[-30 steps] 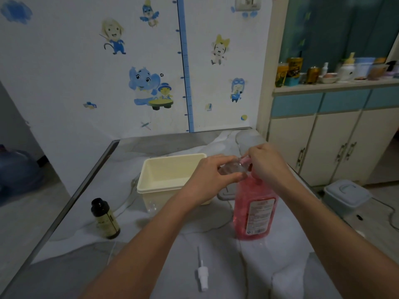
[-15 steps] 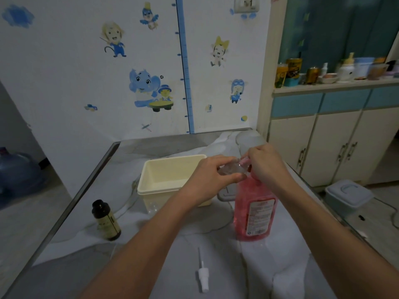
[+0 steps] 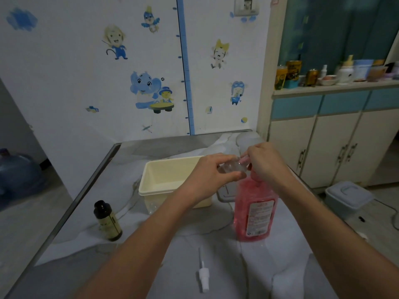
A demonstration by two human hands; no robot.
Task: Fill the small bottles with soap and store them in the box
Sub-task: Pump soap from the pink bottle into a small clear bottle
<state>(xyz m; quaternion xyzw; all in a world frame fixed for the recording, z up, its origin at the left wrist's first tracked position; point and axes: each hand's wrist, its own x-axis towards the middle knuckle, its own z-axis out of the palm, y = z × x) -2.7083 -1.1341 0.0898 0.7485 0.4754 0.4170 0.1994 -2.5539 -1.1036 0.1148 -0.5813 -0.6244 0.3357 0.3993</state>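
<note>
Lying nearest on the worktop (image 3: 64, 277) is a white spray cap (image 3: 204, 275), sitting loose and well apart from both hands, so nothing is crowding the filling. Left of it, near the edge, a dark bottle (image 3: 108, 221) is standing upright and taking no part in this step.

Further in, the pink soap bottle (image 3: 255, 210) is standing upright, and the right grip (image 3: 266, 164) is curling over its pump (image 3: 245, 160), fingers wrapped round the pink head. The left grip (image 3: 212, 175) is pinching the small bottle (image 3: 232, 168), which is clear and held roughly on its side with its mouth pointing toward the pump. Whether mouth and spout are actually touching I cannot tell, as fingers are covering the join.

To do this well, I judge, the left grip should be setting the mouth right under the spout and holding it steady, tipped only enough to catch the soap. The right should be pressing slowly and straight down so the tall bottle is not rocking. Short strokes seem safer than one hard one, since the neck looks narrow and soap could be smearing over the fingers.

Just behind the left grip the cream box (image 3: 155, 180) is sitting open, close by for storing the bottle once the cap is on.
</note>
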